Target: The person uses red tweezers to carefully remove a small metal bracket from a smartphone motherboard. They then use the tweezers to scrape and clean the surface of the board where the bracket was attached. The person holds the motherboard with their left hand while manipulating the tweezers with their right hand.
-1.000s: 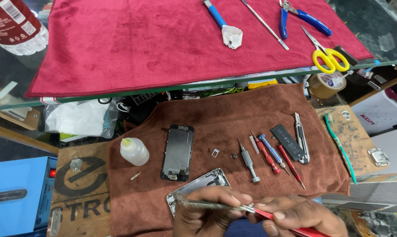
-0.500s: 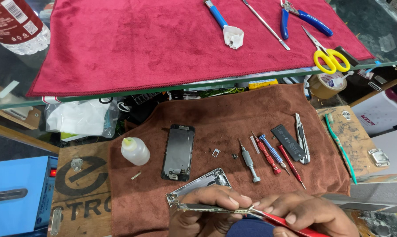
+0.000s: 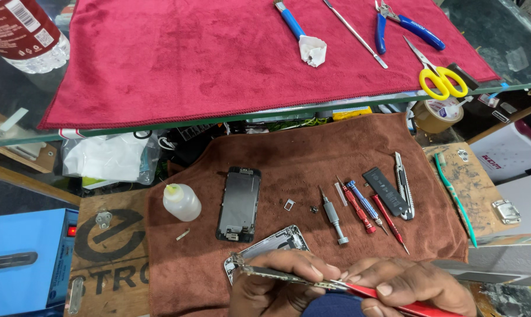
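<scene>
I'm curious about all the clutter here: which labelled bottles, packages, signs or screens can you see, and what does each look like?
Clear plastic bottle with a red label: top left, on the glass shelf.
Small white squeeze bottle: left on the brown cloth, unlabelled.
Black phone screen panel: middle of the cloth, dark.
Wooden board with large black lettering: lower left.
White box with a red mark: right edge.

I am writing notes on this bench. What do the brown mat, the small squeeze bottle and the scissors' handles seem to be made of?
Brown mat: soft pile cloth, likely microfibre, fuzzy and matte. Squeeze bottle: translucent whitish plastic, slightly glossy. Scissors' handles: smooth yellow plastic, it seems; blades look like bare metal.
</scene>
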